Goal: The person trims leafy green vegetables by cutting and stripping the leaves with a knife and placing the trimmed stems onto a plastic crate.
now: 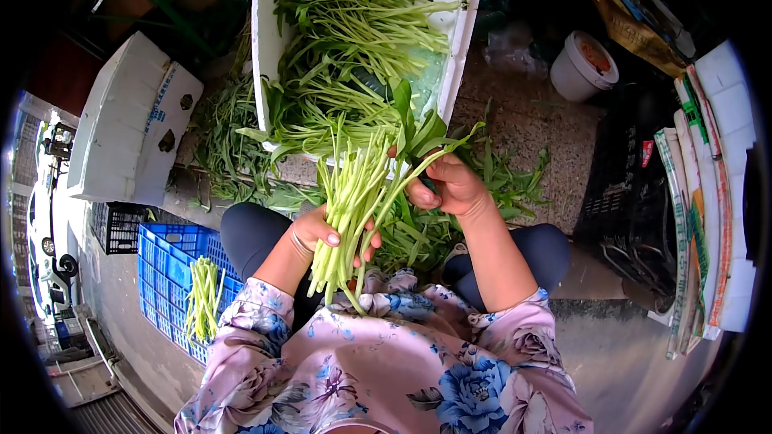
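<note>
My left hand (331, 239) is wrapped round a thick bunch of water spinach stems (347, 193), pale green and mostly bare of leaves. The lower stem ends hang in front of my shirt. Close by on the right, my right hand (450, 186) pinches leafy water spinach (418, 141) at the upper side of the bunch; the dark leaves fan out above the fingers. Just beyond both hands stands a white foam box (470, 28) holding a heap of loose water spinach (354, 48), stems pointing mostly right.
Left of my knee, a blue plastic crate (165, 277) carries another stem bunch (205, 297). Fallen leaves (410, 237) lie between my legs and around the foam box. A second foam box (133, 124) is at left; a white bucket (585, 66) and black crate (623, 185) stand at right.
</note>
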A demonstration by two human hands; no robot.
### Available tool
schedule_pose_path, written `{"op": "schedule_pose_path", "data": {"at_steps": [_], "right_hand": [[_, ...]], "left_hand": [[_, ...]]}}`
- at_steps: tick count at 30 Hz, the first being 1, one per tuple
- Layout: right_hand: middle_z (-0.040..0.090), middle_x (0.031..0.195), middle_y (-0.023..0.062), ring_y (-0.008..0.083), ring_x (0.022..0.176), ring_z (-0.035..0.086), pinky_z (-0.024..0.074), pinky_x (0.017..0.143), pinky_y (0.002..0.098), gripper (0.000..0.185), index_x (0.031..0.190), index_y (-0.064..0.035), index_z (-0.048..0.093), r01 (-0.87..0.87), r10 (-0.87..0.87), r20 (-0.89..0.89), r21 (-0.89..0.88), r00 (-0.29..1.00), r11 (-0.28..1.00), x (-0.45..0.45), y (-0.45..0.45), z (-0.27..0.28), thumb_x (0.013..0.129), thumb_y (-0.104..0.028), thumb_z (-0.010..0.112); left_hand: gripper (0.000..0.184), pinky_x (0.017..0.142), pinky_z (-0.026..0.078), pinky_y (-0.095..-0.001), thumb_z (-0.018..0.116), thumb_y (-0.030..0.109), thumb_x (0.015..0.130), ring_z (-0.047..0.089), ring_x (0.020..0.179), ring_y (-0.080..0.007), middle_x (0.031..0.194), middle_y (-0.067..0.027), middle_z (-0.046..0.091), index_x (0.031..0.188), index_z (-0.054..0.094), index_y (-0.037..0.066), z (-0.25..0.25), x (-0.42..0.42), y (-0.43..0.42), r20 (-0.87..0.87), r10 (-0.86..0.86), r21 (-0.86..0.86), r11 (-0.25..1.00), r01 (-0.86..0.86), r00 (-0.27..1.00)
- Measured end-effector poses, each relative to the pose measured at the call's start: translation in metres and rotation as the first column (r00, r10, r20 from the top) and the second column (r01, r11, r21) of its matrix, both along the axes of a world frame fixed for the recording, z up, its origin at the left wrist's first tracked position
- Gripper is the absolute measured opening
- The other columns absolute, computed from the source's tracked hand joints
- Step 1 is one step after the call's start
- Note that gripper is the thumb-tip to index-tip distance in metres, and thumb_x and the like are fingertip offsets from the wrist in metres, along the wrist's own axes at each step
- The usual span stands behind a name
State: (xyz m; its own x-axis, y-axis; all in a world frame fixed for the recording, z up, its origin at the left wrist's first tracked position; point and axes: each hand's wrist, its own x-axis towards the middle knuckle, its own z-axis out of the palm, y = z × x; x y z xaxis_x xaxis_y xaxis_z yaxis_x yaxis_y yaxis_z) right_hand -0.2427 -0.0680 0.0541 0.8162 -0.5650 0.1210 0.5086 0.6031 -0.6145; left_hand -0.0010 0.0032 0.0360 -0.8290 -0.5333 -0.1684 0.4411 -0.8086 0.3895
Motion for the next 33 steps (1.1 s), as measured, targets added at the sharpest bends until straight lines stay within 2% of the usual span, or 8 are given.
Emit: {"op": "schedule_pose_path", "data": {"at_steps": [10,15,18,20,22,25,28,33], "right_hand": [[0.044,0.058,-0.0056,0.003,0.044,0.034,0.0257,0.039,0.0192,0.013,0.084,-0.0095,0.057,0.36,-0.471,-0.344,-0.338,0.812,0.869,0.0,0.002,0.018,0.083,-0.022,0.063],[0.045,0.058,-0.0055,0.0046,0.048,0.036,0.0288,0.043,0.0211,0.017,0.086,-0.0064,0.059,0.562,-0.789,-0.525,-0.565,0.32,0.604,-0.042,-0.016,-0.002,0.082,-0.023,0.064],[0.062,0.097,0.0207,0.027,0.086,0.06,0.0474,0.072,0.0334,0.067,0.124,-0.0011,0.047,0.043,-0.614,-0.7,-0.671,-0.364,0.74,-0.068,-0.019,-0.029,0.073,-0.037,0.069],[0.057,0.102,0.0284,0.0316,0.094,0.059,0.0474,0.078,0.0344,0.089,0.13,0.0022,0.035,-0.12,-0.59,-0.623,-0.629,-0.513,0.768,-0.056,-0.001,-0.028,0.066,-0.047,0.072],[0.058,0.104,0.0255,0.0303,0.094,0.059,0.0468,0.078,0.0354,0.079,0.125,0.0067,0.042,0.171,-0.656,-0.742,-0.671,-0.14,0.722,-0.042,0.013,-0.045,0.068,-0.037,0.074],[0.059,0.088,0.0036,0.0022,0.064,0.048,0.0361,0.052,0.0177,0.034,0.111,0.004,0.055,0.481,-0.677,-0.661,-0.501,0.324,0.72,-0.005,0.039,-0.041,0.081,-0.01,0.063],[0.058,0.079,0.0016,0.0037,0.06,0.05,0.0324,0.046,0.0157,0.031,0.109,0.0003,0.057,0.533,-0.556,-0.641,-0.26,0.529,0.806,0.012,0.055,-0.013,0.087,-0.022,0.057],[0.056,0.08,0.0022,0.0054,0.057,0.051,0.0302,0.042,0.0165,0.036,0.11,0.0,0.057,0.51,-0.562,-0.565,-0.268,0.604,0.817,0.035,0.063,0.013,0.091,-0.029,0.049]], "left_hand": [[0.052,0.064,0.055,-0.0463,0.069,0.005,0.059,0.057,0.08,-0.039,0.094,-0.0249,0.052,0.106,0.048,-0.004,-0.003,0.007,0.002,-0.002,0.091,0.033,0.995,-0.09,0.996],[0.052,0.066,0.056,-0.0448,0.066,0.01,0.062,0.055,0.082,-0.0381,0.097,-0.0243,0.051,0.109,0.048,-0.002,-0.012,0.02,0.003,-0.135,0.127,-0.02,0.991,-0.131,0.983],[0.051,0.073,0.055,-0.046,0.063,0.013,0.068,0.053,0.096,-0.0378,0.11,-0.0226,0.047,0.115,0.047,0.002,-0.017,0.019,0.0,-0.17,0.312,0.029,0.95,-0.312,0.935],[0.051,0.085,0.05,-0.0458,0.063,0.014,0.072,0.049,0.108,-0.0357,0.118,-0.0213,0.046,0.118,0.045,0.002,-0.013,0.012,-0.009,-0.279,0.421,0.077,0.906,-0.417,0.863],[0.05,0.088,0.048,-0.0457,0.064,0.016,0.074,0.045,0.113,-0.0354,0.12,-0.0205,0.045,0.119,0.045,0.004,-0.007,0.005,-0.014,-0.272,0.581,0.169,0.814,-0.556,0.767],[0.048,0.087,0.049,-0.0452,0.065,0.016,0.073,0.047,0.112,-0.0337,0.119,-0.0174,0.047,0.116,0.047,0.006,-0.008,0.002,-0.026,-0.281,0.669,0.169,0.741,-0.65,0.688],[0.047,0.087,0.049,-0.0459,0.065,0.014,0.072,0.05,0.108,-0.0328,0.116,-0.0168,0.049,0.115,0.048,0.006,-0.006,-0.001,-0.034,-0.304,0.694,0.179,0.714,-0.677,0.652],[0.048,0.089,0.047,-0.047,0.062,0.015,0.075,0.048,0.111,-0.0334,0.119,-0.0194,0.048,0.119,0.046,0.008,-0.008,-0.002,-0.039,-0.285,0.741,0.159,0.662,-0.733,0.608]]}}
